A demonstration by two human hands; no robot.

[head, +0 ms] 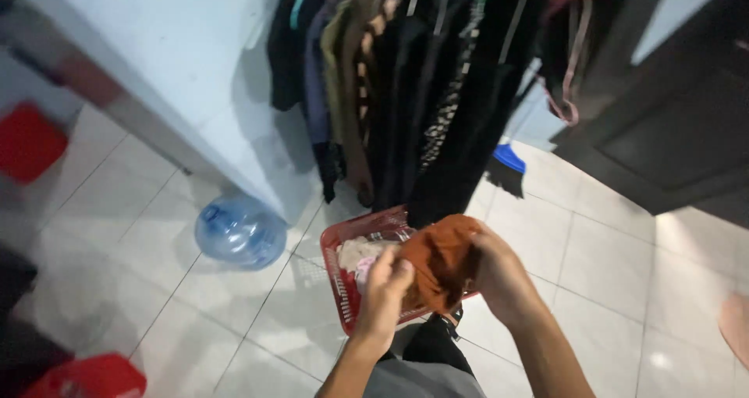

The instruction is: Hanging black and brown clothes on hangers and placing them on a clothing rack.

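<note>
1. A row of dark hanging clothes fills the upper centre of the frame.
2. A clear blue water jug lies on the tiled floor, left of centre.
3. A red basket with pale laundry sits at lower centre.
4. The rust-orange cloth is bunched above the basket.
5. The right hand grips the cloth's right side, fingers curled.
6. The left hand pinches its left edge.

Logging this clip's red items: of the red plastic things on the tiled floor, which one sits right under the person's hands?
The red plastic mesh laundry basket with pale clothes, beneath both hands holding the rust-orange cloth. The other red things lie far left.
</note>
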